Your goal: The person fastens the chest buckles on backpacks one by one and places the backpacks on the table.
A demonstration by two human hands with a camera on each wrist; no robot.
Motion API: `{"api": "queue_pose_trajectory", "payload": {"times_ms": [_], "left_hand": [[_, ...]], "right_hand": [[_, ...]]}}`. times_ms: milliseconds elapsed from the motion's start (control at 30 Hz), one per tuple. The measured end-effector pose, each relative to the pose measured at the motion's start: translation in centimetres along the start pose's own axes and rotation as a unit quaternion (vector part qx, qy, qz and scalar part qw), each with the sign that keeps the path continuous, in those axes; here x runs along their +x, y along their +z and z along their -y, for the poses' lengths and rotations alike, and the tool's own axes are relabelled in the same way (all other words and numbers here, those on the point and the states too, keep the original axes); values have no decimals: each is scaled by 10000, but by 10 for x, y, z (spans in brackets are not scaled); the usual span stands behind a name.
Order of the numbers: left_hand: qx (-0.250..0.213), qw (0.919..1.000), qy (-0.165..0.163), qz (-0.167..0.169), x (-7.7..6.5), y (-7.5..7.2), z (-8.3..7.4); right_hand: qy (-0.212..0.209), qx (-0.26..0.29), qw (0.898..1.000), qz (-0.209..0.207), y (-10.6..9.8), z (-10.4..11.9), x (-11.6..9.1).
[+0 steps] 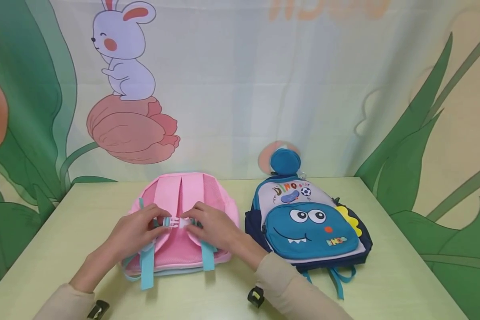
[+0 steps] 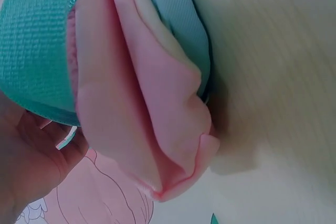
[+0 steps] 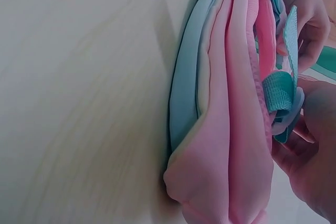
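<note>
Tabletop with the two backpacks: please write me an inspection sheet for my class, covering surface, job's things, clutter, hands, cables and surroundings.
Surface: pale table, both backpacks on it.
Job's things: pink backpack, strap side up; left buckle half and right buckle half face each other, prongs visible; whether they touch is unclear.
Clutter: blue dinosaur backpack, face up.
Hands: left hand and right hand each pinch one buckle half.
Cables: nothing seen.
Surroundings: printed backdrop with a rabbit.
</note>
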State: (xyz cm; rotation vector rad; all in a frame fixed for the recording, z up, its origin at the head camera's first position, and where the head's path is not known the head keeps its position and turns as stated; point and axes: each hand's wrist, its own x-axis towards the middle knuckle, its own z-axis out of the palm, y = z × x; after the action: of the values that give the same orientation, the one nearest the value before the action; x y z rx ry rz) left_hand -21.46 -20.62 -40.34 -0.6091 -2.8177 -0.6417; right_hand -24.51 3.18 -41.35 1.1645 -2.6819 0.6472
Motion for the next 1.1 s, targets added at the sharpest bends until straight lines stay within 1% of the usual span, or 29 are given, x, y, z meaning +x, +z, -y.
{"api": "queue_pose_trajectory", "payload": {"times_ms": [167,467,733,933,1100], "left_hand": [[-63,9999,-70,68,0,2,-1],[-142,9999,23,64,1,3,-2],[-148,9999,11,60,1,3,-1],[-187,9996,-92,188,1,3,-1],[-162,9993,-157,298,2,3,-2]], "right_hand": [[-73,-9,10000,-39,1,-1,0],[-73,-76,9999,-100,3,-1,1],[-56,-129,9999,-70,4,2,3],[40,1,10000,-14,5,4,3],[24,-12,10000,-94,7,5,5]]}}
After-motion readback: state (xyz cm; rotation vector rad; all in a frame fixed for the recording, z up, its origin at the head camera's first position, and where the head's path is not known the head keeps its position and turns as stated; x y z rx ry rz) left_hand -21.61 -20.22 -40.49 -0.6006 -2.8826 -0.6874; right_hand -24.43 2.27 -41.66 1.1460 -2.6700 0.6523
